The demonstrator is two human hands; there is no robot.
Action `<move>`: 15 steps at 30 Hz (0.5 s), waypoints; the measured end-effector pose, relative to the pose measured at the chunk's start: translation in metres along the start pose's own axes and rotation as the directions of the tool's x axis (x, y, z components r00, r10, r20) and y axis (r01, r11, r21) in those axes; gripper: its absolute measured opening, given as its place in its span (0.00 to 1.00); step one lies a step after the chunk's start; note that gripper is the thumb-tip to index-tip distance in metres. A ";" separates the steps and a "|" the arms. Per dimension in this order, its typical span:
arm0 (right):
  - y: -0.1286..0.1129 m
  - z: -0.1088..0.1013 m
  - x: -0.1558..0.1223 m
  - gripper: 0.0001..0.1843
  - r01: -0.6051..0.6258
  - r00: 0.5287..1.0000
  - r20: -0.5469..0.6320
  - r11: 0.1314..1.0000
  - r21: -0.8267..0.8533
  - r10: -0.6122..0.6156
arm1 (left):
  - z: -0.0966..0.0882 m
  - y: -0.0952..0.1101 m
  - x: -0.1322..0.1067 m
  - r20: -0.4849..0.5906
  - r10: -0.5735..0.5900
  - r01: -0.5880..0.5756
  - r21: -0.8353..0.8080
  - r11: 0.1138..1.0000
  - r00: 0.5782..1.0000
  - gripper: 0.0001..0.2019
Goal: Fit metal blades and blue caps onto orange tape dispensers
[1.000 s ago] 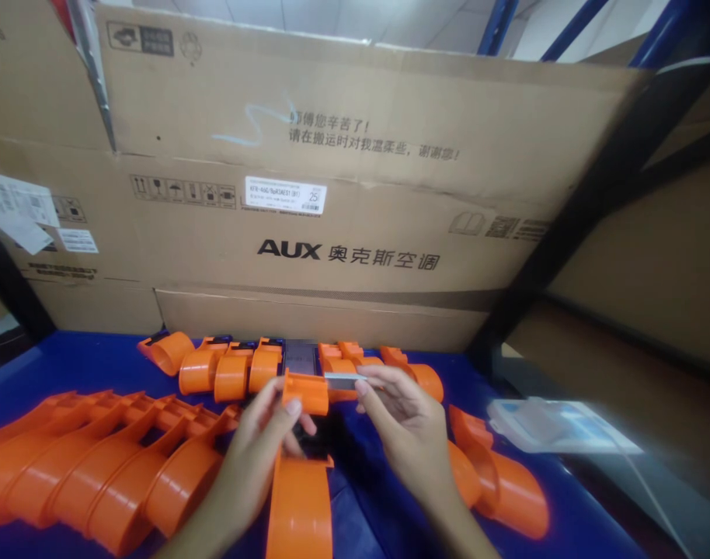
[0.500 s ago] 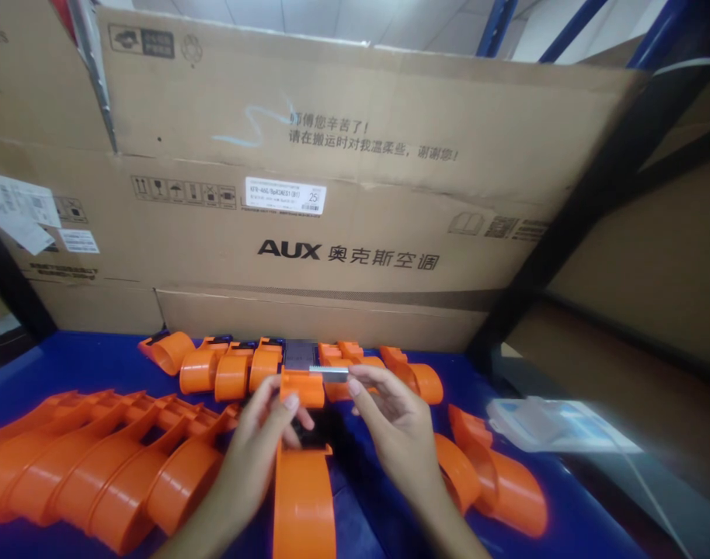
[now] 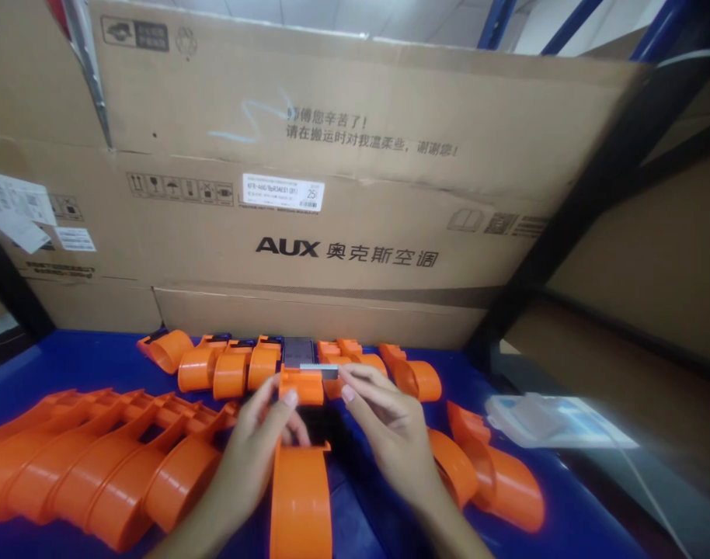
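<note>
An orange plastic tape-dispenser body (image 3: 301, 485) lies lengthwise in front of me on the blue table (image 3: 69, 361). My left hand (image 3: 255, 450) grips its far head end, thumb on the orange block (image 3: 301, 386). My right hand (image 3: 390, 435) pinches a thin grey metal blade (image 3: 320, 370) by its right end. The blade sits along the top edge of the orange head.
A nested row of orange dispenser bodies (image 3: 92, 466) fills the left. More orange parts (image 3: 227, 369) line the back, with a dark metal piece (image 3: 298, 352) among them. Two orange parts (image 3: 495, 477) lie at right beside a clear plastic bag (image 3: 553, 423). Large cardboard boxes (image 3: 332, 194) wall the back.
My right hand has slid the grey blade leftward, from sticking out to the right of the orange head to lying on top of it. My left hand has stayed in place.
</note>
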State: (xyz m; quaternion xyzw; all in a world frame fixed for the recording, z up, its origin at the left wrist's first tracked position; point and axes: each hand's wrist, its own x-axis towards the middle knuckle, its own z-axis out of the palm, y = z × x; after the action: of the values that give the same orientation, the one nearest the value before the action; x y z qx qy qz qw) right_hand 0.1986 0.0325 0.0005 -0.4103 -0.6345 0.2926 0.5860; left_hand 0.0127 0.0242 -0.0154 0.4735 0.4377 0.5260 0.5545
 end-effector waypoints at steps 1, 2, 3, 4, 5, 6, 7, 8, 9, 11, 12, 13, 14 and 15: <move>-0.001 0.000 -0.001 0.11 -0.001 1.000 0.013 1.000 -0.007 0.001 | 0.000 0.000 -0.001 -0.002 -0.002 0.002 0.014 1.000 1.000 0.18; -0.001 0.001 -0.001 0.11 -0.002 1.000 0.027 1.000 -0.014 0.003 | 0.000 -0.001 -0.001 -0.002 -0.005 0.005 0.027 1.000 1.000 0.19; -0.002 0.002 -0.002 0.11 -0.003 0.999 0.044 1.000 -0.022 0.004 | 0.000 -0.002 -0.001 0.001 -0.008 0.008 0.039 0.999 1.000 0.20; -0.004 0.003 -0.002 0.11 -0.002 0.998 0.062 0.999 -0.033 0.004 | 0.000 -0.003 -0.001 0.004 -0.012 0.012 0.048 0.999 1.000 0.20; -0.005 0.003 -0.002 0.11 -0.001 0.997 0.080 0.999 -0.045 0.005 | 0.000 -0.005 -0.001 0.011 -0.017 0.016 0.056 0.998 1.000 0.20; -0.007 0.004 -0.002 0.11 0.002 0.995 0.095 0.998 -0.056 0.004 | 0.000 -0.006 -0.001 0.018 -0.019 0.018 0.062 0.998 1.000 0.21; -0.009 0.004 -0.002 0.11 0.007 0.994 0.105 0.998 -0.063 0.000 | 0.000 -0.007 -0.001 0.026 -0.021 0.019 0.065 0.998 0.999 0.21; -0.011 0.005 -0.001 0.10 0.013 0.994 0.112 0.998 -0.066 -0.005 | 0.000 -0.008 -0.002 0.034 -0.024 0.021 0.063 0.998 0.999 0.21; -0.013 0.004 -0.001 0.10 0.017 0.993 0.121 0.998 -0.065 -0.009 | 0.001 -0.009 -0.002 0.042 -0.026 0.023 0.058 0.998 0.999 0.21; -0.015 0.002 0.001 0.11 0.018 0.991 0.134 0.998 -0.061 -0.010 | 0.001 -0.008 -0.003 0.049 -0.023 0.021 0.037 0.999 0.999 0.21; -0.015 0.001 0.002 0.11 0.014 0.991 0.132 0.998 -0.068 -0.004 | 0.000 -0.007 -0.003 0.049 -0.015 0.014 0.021 1.000 0.999 0.20; -0.013 -0.001 0.003 0.11 0.002 0.992 0.127 0.996 -0.085 0.009 | 0.000 -0.006 -0.003 0.047 -0.002 0.002 -0.001 1.000 0.999 0.19; -0.011 -0.004 0.005 0.10 -0.015 0.992 0.122 0.993 -0.117 0.029 | 0.000 -0.004 -0.003 0.039 0.015 -0.014 -0.027 1.000 0.999 0.17; -0.008 -0.006 0.006 0.10 -0.035 0.991 0.125 0.984 -0.172 0.057 | 0.000 -0.003 -0.003 0.025 0.027 -0.026 -0.058 0.998 0.999 0.16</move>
State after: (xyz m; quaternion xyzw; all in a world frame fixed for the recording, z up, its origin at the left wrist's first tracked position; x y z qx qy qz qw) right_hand 0.2029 0.0328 0.0111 -0.4534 -0.6839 0.2770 0.4999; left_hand 0.0126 0.0217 -0.0180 0.4698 0.4091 0.5395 0.5665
